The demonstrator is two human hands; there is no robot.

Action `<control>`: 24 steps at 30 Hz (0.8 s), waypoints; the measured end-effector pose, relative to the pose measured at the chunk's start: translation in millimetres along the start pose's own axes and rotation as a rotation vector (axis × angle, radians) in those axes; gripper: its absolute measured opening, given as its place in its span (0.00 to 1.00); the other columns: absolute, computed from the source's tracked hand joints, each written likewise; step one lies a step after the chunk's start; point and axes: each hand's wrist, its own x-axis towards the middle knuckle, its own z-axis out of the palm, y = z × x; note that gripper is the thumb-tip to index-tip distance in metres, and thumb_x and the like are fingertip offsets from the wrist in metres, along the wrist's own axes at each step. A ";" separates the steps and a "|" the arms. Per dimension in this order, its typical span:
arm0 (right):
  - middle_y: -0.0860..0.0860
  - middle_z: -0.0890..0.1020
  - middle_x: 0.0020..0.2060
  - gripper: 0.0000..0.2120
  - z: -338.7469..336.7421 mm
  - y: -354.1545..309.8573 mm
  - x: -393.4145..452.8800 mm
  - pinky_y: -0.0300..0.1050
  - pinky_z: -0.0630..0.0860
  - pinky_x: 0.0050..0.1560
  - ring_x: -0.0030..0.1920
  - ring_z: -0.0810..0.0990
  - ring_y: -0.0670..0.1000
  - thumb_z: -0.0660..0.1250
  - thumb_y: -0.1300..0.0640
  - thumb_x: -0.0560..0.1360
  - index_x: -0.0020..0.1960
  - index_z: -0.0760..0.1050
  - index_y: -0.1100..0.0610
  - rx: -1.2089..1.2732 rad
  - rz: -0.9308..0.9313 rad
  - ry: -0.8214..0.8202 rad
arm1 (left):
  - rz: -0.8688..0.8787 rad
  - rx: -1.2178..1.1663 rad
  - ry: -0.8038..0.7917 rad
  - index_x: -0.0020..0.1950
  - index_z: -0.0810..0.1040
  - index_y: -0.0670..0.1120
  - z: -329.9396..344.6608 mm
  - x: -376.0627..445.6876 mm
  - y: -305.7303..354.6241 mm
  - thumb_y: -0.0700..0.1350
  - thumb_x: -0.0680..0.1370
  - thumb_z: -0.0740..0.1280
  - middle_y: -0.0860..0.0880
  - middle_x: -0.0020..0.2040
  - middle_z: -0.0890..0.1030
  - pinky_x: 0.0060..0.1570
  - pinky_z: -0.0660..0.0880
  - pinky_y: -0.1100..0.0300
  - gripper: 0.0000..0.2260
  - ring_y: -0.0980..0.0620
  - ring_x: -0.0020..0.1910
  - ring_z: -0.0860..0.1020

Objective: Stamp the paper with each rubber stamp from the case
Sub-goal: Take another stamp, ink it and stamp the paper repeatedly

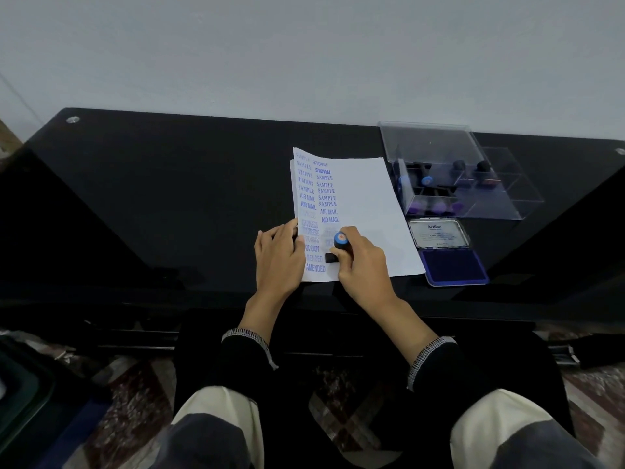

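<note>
1. Head view: right hand [363,262] is gripping a blue-capped black rubber stamp [340,247], pressing it onto the white printed paper [365,198].
2. Left hand [279,257] is lying flat with fingers straight (steadying the sheet's edge).
3. Clear plastic case [449,174] is sitting beyond the open blue ink pad [451,265], near the paper.

Stamp [339,249] base partly hidden behind right hand [363,265]; print beneath unseen. Labels on stamps in case [449,174] too small to read.

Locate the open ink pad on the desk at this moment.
In the head view the ink pad lies open on the black desk, right of the paper and just in front of the clear stamp case.
</note>
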 end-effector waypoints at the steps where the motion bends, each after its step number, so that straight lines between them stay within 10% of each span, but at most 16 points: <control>1: 0.51 0.77 0.43 0.08 0.7 0.6 -1.1 0.30 0.65 0.37 0.39 0.72 0.49 0.64 0.65 0.76 0.54 0.71 0.62 -0.021 -0.005 -0.007 | -0.003 0.002 0.004 0.66 0.71 0.54 0.4 -0.1 -0.6 0.46 0.82 0.53 0.58 0.61 0.75 0.75 0.46 0.52 0.15 0.60 0.65 0.63; 15: 0.53 0.79 0.42 0.07 -0.9 2.4 6.4 0.37 0.68 0.38 0.38 0.76 0.53 0.64 0.65 0.76 0.53 0.70 0.62 0.008 -0.026 -0.027 | 0.006 0.036 0.023 0.66 0.71 0.54 1.8 -0.1 -1.1 0.45 0.81 0.54 0.59 0.59 0.75 0.74 0.46 0.55 0.15 0.60 0.63 0.65; 24: 0.48 0.74 0.42 0.08 3.9 5.8 -5.1 0.25 0.63 0.37 0.38 0.69 0.48 0.65 0.65 0.76 0.55 0.71 0.61 0.005 -0.012 0.021 | 0.028 -0.032 0.104 0.63 0.74 0.54 0.0 -4.2 2.9 0.43 0.80 0.58 0.62 0.50 0.77 0.73 0.50 0.58 0.15 0.70 0.52 0.68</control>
